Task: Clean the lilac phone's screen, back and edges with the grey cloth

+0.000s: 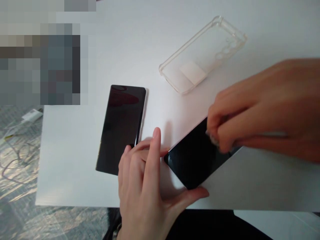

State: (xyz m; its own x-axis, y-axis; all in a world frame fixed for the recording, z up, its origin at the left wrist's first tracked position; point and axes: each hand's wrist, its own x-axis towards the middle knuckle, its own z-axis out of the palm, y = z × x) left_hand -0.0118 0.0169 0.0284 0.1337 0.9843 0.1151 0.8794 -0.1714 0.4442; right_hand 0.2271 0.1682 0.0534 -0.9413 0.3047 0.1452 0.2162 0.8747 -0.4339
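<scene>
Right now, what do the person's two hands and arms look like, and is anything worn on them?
Both hands are bare: the left hand and right hand show no gloves or rings, with short, unpainted nails. No sleeve is visible; the wrists are mostly cut off.

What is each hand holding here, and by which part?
Left hand steadies the dark phone at its near end, thumb and fingers on the corners. Right hand presses something small and blurred onto its screen.
</scene>
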